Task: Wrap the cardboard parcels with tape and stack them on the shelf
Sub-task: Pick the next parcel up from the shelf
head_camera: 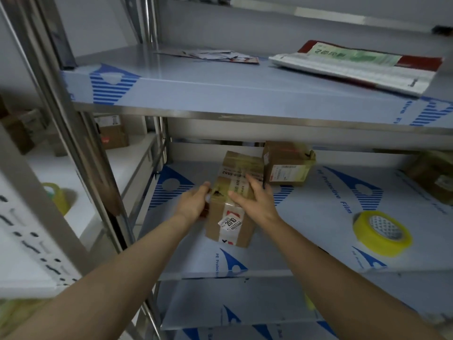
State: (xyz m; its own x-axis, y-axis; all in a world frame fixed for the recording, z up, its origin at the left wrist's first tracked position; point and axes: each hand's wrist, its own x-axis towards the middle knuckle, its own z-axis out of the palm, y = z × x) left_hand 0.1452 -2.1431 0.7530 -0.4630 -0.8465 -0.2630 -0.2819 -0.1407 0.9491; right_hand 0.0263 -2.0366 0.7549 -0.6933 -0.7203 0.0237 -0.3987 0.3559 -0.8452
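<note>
A taped cardboard parcel (229,224) with a white "2010" label lies on the middle shelf (306,217). My left hand (193,204) holds its left side, fingers curled round the edge. On the parcel's top rests my right hand (255,202), its fingers straight. A second parcel (241,165) lies right behind the first, and a third parcel (288,163) with a white label stands further back to the right. A yellow tape roll (382,233) lies on the same shelf at the right.
The upper shelf (220,94) holds a flat printed bag (362,65) and some papers (215,55). Another parcel (431,177) sits at the far right of the middle shelf. To the left, a second rack carries boxes (112,133) and another tape roll (57,197). Steel uprights (81,143) stand between the racks.
</note>
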